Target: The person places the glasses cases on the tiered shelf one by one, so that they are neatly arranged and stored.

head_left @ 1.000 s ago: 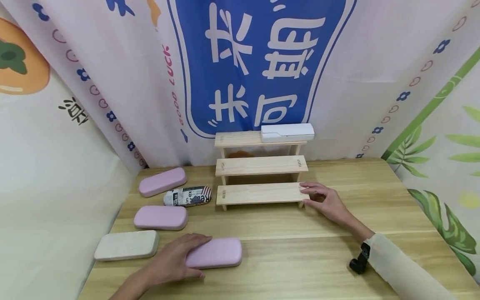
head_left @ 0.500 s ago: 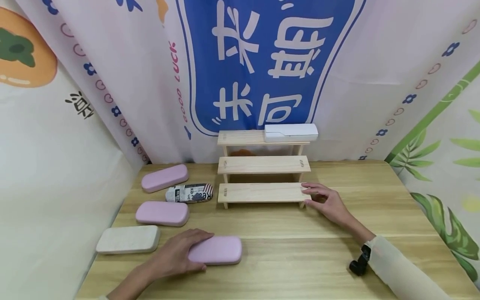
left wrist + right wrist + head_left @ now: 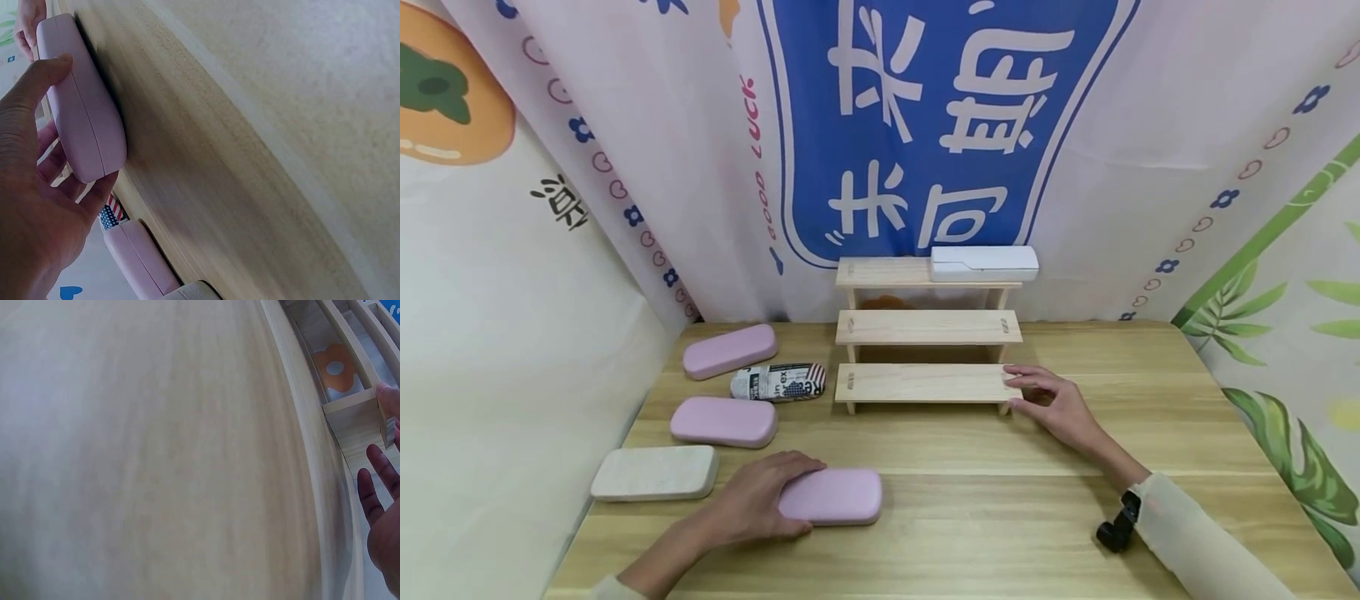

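My left hand [image 3: 760,502] grips the left end of a pink glasses case [image 3: 831,497] low over the table. In the left wrist view the thumb lies on the side of this case [image 3: 87,106], with the fingers round its far side and end. At the right end of the lowest step of a three-tier wooden stand [image 3: 925,383], my right hand [image 3: 1060,408] pinches the board between thumb and fingers. The right wrist view has the thumb at the step's corner and two fingers held off the wood. A white glasses case [image 3: 985,263] lies on the top tier.
To the left on the wooden table [image 3: 970,542] lie a tilted pink case [image 3: 730,351], a newsprint-patterned case [image 3: 778,382], another pink case [image 3: 724,421] and an off-white case [image 3: 655,473]. A printed curtain [image 3: 700,167] hangs close behind the stand.
The head view has shifted slightly. Both hands keep nearly the same place, the left on the pink glasses case and the right on the stand.
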A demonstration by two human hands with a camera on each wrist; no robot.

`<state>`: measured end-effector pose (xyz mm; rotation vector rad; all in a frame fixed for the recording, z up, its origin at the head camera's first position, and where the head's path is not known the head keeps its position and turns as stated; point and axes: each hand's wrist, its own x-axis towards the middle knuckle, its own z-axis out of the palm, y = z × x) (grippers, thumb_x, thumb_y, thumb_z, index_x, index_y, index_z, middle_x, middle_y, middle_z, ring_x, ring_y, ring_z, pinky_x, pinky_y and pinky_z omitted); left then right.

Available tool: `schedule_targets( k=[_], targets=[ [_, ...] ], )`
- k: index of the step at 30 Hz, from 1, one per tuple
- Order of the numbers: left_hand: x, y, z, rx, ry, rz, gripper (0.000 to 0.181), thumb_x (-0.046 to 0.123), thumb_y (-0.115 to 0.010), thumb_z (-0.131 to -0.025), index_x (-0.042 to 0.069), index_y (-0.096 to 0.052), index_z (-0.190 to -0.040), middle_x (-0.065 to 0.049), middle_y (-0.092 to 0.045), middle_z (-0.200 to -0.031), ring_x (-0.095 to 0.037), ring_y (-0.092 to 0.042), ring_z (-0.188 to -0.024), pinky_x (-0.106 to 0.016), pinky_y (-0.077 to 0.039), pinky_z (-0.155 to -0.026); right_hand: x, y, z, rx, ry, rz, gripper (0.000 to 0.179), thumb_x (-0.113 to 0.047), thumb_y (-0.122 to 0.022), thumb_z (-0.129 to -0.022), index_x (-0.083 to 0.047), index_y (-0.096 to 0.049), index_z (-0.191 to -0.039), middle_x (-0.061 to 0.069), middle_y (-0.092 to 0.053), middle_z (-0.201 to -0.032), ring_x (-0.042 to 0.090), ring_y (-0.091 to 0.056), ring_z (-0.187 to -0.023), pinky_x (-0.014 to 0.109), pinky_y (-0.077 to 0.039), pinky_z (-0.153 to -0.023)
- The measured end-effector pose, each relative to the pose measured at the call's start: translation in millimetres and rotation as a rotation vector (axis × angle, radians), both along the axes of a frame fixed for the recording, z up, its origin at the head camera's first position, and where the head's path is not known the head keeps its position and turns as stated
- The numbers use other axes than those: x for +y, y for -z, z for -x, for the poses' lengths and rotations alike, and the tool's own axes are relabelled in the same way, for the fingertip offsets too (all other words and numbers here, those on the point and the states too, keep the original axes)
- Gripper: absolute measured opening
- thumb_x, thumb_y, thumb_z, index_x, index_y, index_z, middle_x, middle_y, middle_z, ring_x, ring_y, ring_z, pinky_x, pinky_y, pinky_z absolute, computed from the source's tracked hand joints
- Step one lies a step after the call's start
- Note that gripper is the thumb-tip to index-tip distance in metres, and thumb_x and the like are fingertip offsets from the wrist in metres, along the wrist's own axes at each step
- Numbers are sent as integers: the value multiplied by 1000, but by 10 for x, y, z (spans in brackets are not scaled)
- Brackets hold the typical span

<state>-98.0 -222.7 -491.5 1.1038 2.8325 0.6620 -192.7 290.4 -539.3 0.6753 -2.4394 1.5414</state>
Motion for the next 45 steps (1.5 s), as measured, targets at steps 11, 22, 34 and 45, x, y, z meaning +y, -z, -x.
schedule_targets(
  k=[11, 22, 34, 45],
  targets=[
    [-5, -19, 65, 5, 28, -30, 74, 37, -96, -69, 12, -70, -133, 1, -74, -122, -14, -69, -106, -35, -60, -87, 22, -17, -8, 31, 4, -14, 33, -2, -83, -89, -11, -80, -121, 11, -68, -142, 3, -57, -134, 13, -52, -94],
    [-26, -77, 105, 0, 10, -36, 74, 35, -96, -69, 10, -69, -134, -1, -74, -123, -13, -69, -106, -34, -60, -87, 23, -4, -14, 18, 16, -28, 33, -4, -83, -90, -13, -80, -121, 10, -68, -142, 5, -57, -135, 16, -52, -97],
    [-35, -274, 227, -16, -30, -9, 77, 35, -97, -69, 11, -68, -136, -6, -73, -131, -23, -70, -113, -41, -60, -92, 18, 9, -18, 7, 23, -43, 33, -5, -84, -90, -15, -80, -122, 8, -68, -143, 8, -57, -136, 15, -51, -97],
    [-48, -387, 344, 85, -15, -4, 75, 37, -95, -68, 8, -70, -133, -6, -75, -125, -21, -72, -106, -38, -61, -84, 3, 7, -10, 15, 15, -38, 35, -1, -84, -89, -11, -79, -122, 11, -68, -142, 9, -58, -135, 16, -52, -95]
  ],
)
